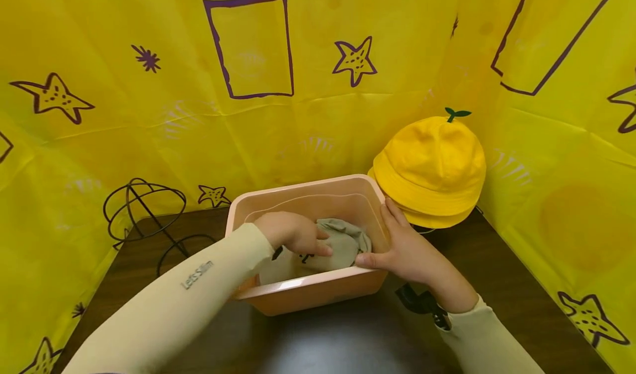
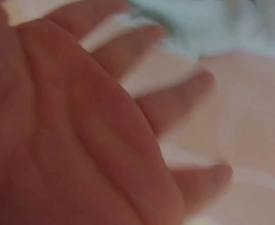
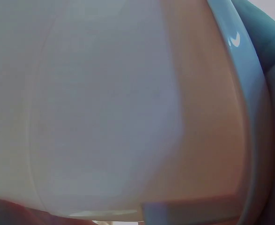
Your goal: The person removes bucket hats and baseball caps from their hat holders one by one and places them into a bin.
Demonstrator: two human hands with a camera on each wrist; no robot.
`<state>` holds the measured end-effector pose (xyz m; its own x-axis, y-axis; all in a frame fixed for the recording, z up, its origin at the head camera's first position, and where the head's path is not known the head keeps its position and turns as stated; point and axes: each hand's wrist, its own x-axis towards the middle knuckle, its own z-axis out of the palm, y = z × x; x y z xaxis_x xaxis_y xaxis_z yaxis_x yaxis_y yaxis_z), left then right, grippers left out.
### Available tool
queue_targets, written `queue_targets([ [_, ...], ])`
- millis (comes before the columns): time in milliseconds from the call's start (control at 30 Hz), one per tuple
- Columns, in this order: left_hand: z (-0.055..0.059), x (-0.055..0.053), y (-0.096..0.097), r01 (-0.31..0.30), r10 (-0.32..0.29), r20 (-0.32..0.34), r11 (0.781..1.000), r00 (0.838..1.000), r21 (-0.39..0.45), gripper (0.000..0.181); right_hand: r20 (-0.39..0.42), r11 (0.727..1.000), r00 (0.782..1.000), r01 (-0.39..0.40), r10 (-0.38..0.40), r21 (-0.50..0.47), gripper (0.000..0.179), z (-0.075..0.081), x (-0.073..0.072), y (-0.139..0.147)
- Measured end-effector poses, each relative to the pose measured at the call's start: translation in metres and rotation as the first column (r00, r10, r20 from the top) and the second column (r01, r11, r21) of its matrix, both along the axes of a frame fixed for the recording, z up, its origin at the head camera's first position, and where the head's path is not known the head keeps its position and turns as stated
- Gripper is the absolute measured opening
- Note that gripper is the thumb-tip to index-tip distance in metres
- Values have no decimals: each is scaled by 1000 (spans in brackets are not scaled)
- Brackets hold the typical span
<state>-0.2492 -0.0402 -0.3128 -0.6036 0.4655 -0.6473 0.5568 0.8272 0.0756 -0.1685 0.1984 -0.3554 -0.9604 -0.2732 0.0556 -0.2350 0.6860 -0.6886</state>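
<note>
A peach plastic basin (image 1: 318,299) stands on the dark table. Inside it lies a crumpled grey-green cloth piece (image 1: 340,241) with small dark marks. My left hand (image 1: 293,231) reaches down into the basin over the cloth. Its fingers (image 2: 179,101) are spread apart in the left wrist view, with nothing held. At the basin's right end, my right hand (image 1: 409,249) grips the rim, the thumb on the near corner and the fingers along the far side. The basin's pale wall (image 3: 104,103) fills most of the right wrist view.
A yellow hat (image 1: 429,167) with a green sprout on top sits behind the basin's right end. Left of the basin is a black wire stand (image 1: 144,236). Yellow sheeting (image 1: 318,131) with drawn stars and frames surrounds the dark table (image 1: 318,341).
</note>
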Motion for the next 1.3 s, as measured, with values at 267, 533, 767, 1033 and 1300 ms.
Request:
queue_targets([
  [267, 44, 42, -91, -12, 71, -201, 958, 977, 285, 71, 2, 1000, 1000, 3, -3, 2, 127, -2, -1, 0],
  [533, 12, 91, -156, -226, 498, -228, 694, 837, 683, 87, 6, 1000, 1000, 13, -13, 20, 128, -2, 1, 3],
  [767, -43, 113, -172, -357, 505, 196, 244, 841, 902, 87, -1, 1000, 1000, 12, -12, -2, 129, -4, 1, -1],
  [1033, -72, 113, -171, -500, 275, 500, -75, 822, 863, 84, -12, 1000, 1000, 16, -16, -13, 130, -5, -1, -9],
  [1300, -76, 115, -173, -544, 271, 554, -117, 787, 831, 93, -6, 1000, 1000, 13, -13, -15, 129, -3, -3, -15],
])
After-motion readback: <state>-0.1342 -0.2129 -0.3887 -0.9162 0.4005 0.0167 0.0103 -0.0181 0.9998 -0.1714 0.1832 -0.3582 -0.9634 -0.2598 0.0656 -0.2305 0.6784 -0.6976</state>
